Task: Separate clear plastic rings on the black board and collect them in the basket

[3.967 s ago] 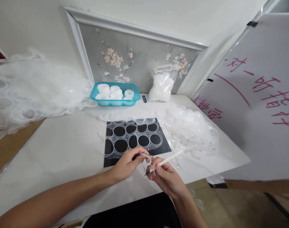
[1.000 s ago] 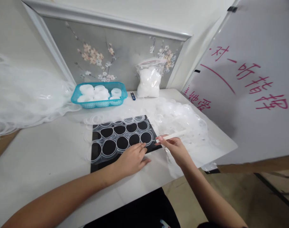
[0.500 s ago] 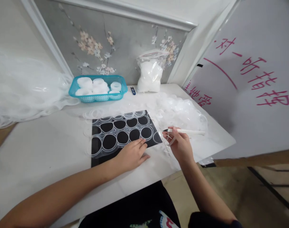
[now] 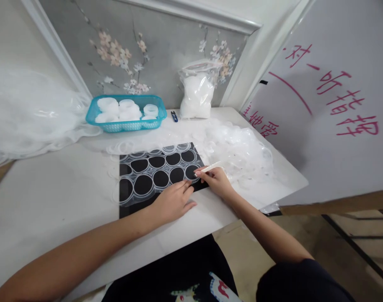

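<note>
A clear plastic sheet with rows of round white-edged outlines (image 4: 149, 173) lies over a black board (image 4: 131, 209) on the white table. My left hand (image 4: 172, 201) rests flat with fingers stretched out, its fingertips on the sheet's lower right part. Closed in a pinch, my right hand (image 4: 217, 180) grips a slim white pen-shaped tool (image 4: 210, 167). The tool's front end is at the rightmost circle of the lower row, just right of my left fingertips. Its exact tip is too small to make out.
Behind the board stands a turquoise basket (image 4: 94, 119) of white rings. Small blue thread snips (image 4: 174, 116) and a zip bag of white material (image 4: 197, 94) are beside it. Clear plastic scraps (image 4: 241, 147) pile up at right, a larger heap (image 4: 31, 117) at left.
My right hand has moved left with the white tool, from beside the scraps onto the sheet's right edge. A thin strip seen at its fingers is no longer visible. My left hand stays put.
</note>
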{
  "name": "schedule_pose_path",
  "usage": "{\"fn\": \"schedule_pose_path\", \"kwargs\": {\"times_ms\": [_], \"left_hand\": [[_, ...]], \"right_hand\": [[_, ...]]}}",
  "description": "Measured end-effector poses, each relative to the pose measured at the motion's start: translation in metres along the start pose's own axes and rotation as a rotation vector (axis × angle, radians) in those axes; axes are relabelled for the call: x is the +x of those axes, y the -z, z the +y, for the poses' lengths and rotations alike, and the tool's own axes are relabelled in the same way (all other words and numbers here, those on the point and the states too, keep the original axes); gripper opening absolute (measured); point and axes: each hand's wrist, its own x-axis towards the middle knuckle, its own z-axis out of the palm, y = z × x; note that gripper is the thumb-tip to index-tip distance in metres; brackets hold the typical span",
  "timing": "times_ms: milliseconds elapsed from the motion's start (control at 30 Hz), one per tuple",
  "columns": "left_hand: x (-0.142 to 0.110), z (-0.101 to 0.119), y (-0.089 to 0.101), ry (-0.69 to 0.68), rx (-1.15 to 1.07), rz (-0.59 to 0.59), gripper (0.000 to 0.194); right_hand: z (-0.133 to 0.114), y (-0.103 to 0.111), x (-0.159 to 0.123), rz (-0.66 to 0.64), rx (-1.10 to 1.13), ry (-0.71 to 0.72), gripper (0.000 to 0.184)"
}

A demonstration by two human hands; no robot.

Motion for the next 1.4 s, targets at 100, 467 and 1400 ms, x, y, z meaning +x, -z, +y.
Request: {"fn": "schedule_pose_path", "kwargs": {"times_ms": [100, 467, 1400], "left_hand": [[0.0, 0.001, 0.001, -0.011, -0.005, 0.012, 0.04], [0.0, 0.0, 0.0, 0.01, -0.025, -0.008, 0.04], [-0.003, -0.004, 0.021, 0.162, -0.327, -0.213, 0.065]], "right_hand": [[0.007, -0.005, 0.001, -0.014, -0.043, 0.014, 0.038], [0.018, -0.009, -0.001, 0.008, -0.138, 0.132, 0.027], [-0.036, 0.074, 0.081, 0.68, 0.325, 0.027, 0.023]]}}
